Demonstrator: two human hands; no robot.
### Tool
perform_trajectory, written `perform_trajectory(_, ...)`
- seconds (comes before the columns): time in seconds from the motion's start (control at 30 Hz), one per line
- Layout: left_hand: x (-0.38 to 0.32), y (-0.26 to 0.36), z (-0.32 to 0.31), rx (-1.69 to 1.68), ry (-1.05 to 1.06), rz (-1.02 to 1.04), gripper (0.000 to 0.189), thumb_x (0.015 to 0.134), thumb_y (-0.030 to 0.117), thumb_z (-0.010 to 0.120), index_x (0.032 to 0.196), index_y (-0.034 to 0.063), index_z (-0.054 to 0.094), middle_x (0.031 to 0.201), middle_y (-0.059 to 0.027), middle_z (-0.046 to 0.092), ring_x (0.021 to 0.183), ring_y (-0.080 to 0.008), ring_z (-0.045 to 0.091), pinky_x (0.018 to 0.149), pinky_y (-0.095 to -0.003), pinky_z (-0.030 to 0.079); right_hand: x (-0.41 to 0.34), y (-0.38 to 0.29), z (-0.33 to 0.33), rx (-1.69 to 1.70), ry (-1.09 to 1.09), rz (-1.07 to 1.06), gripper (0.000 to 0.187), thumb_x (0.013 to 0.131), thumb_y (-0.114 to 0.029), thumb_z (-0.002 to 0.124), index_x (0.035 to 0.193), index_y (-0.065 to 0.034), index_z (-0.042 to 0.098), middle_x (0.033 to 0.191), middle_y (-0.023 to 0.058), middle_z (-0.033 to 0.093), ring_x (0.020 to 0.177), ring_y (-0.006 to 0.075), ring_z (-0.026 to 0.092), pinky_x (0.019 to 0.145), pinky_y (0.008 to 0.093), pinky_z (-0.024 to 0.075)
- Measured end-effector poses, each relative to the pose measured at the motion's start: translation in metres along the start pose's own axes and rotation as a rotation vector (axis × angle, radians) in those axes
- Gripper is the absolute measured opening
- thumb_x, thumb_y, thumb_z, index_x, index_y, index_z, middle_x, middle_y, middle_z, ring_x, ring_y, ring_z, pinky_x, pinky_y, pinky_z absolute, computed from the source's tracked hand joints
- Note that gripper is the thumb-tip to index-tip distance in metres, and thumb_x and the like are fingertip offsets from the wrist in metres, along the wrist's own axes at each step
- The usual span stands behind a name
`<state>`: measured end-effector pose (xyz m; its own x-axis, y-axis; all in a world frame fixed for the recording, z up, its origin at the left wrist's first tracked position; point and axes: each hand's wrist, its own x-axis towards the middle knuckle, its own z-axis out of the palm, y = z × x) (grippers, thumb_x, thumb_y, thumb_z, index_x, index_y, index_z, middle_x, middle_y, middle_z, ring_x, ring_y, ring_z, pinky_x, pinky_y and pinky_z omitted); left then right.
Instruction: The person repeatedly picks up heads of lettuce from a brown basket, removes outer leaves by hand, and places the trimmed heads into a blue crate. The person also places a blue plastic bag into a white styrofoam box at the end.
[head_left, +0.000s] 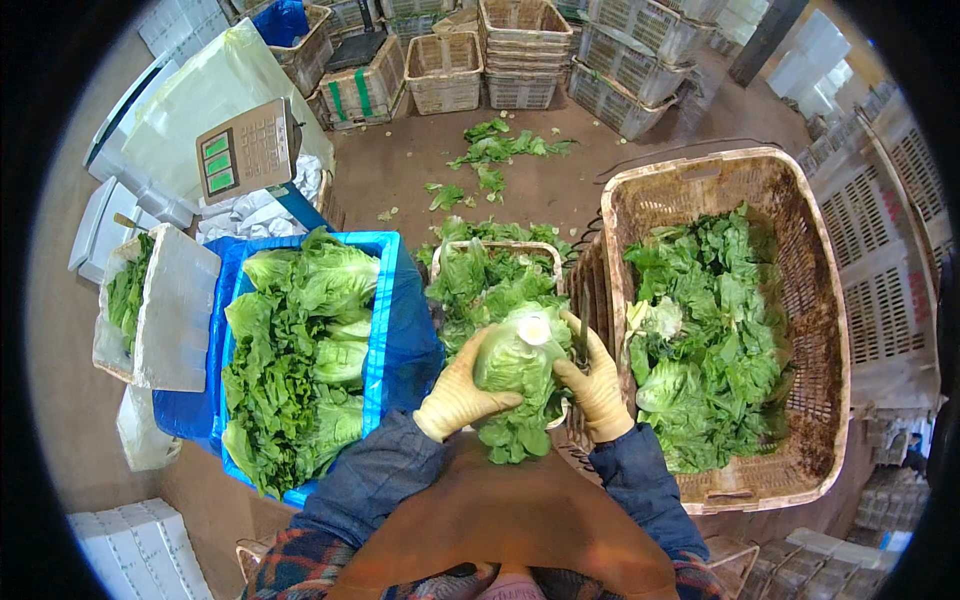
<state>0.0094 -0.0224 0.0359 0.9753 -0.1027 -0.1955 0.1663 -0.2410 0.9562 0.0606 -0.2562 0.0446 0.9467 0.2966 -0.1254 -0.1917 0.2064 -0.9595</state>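
Observation:
A head of leafy lettuce (517, 360), its pale cut stem end facing up, is held in front of my body. My left hand (469, 390), in a cream glove, supports it from the left with the thumb across its front. On its right side my right hand (596, 382), gloved alike, touches the outer leaves with thumb and fingers. Beneath and beyond it, a small crate (559, 262) is heaped with loose green leaves. Lettuce heads (337, 285) lie packed in a blue-lined box (386, 300) at the left. A large crate (832, 300) at the right holds more lettuce (712, 360).
A scale display (251, 150) stands behind the blue-lined box. Left of that box is a white foam box (176, 307) with greens. Leaf scraps (491, 150) litter the floor ahead. Stacked plastic crates (525, 45) line the back, and more crates (877, 247) stand at the right.

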Motion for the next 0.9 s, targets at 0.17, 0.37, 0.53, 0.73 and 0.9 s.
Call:
perform_trajectory(0.17,-0.013,0.007,-0.023,0.076,0.216,0.119,0.111,0.062,0.02,0.098,0.157,0.0071,0.042,0.148,-0.0147,0.056,0.137,-0.027,0.054,0.117,-0.038,0.043,0.0,-0.011,0.037,-0.469,0.183,-0.47,0.032,0.087,-0.012,0.085,0.117,-0.0058,0.077,0.115,0.0124,0.076,0.103,0.0254,0.072,0.09,0.0343,0.0573)
perform_trajectory(0.37,-0.028,-0.017,-0.079,-0.471,-0.14,-0.032,0.103,0.069,0.01,0.083,0.161,0.006,0.038,0.154,-0.0122,0.052,0.143,-0.025,0.048,0.123,-0.0398,0.036,0.001,-0.059,0.078,-0.977,-0.037,-0.538,0.021,0.069,-0.008,0.084,0.087,-0.0094,0.073,0.086,0.0092,0.073,0.078,0.0294,0.071,0.073,0.0393,0.0587)
perform_trajectory(0.53,-0.02,-0.086,-0.024,-0.588,-0.51,-0.03,0.095,0.095,0.063,0.058,0.161,-0.0005,0.033,0.16,-0.0168,0.045,0.149,-0.0276,0.041,0.124,-0.0407,0.03,0.014,-0.147,0.076,-1.45,-0.355,-0.258,0.023,0.072,-0.027,0.082,0.08,-0.0075,0.073,0.083,0.0139,0.071,0.075,0.0327,0.07,0.069,0.0406,0.0577)
perform_trajectory(0.73,-0.022,-0.112,-0.034,-0.411,-0.642,0.235,0.129,0.079,0.095,0.05,0.161,-0.0034,0.031,0.158,-0.022,0.046,0.148,-0.032,0.043,0.122,-0.0419,0.032,0.085,-0.164,-0.007,-1.164,-0.287,0.124,0.067,0.085,-0.037,0.087,0.136,-0.0004,0.063,0.126,0.0169,0.071,0.114,0.0291,0.068,0.1,0.0393,0.054)
perform_trajectory(0.9,-0.049,-0.063,-0.07,-0.305,-0.636,0.013,0.125,0.072,0.059,0.078,0.166,0.0015,0.02,0.165,-0.0173,0.037,0.153,-0.0277,0.034,0.125,-0.0395,0.027,0.052,-0.054,0.004,-0.568,-0.514,-0.018,0.076,0.085,-0.025,0.088,0.151,-0.0062,0.055,0.147,0.0121,0.061,0.136,0.026,0.056,0.114,0.041,0.0446)
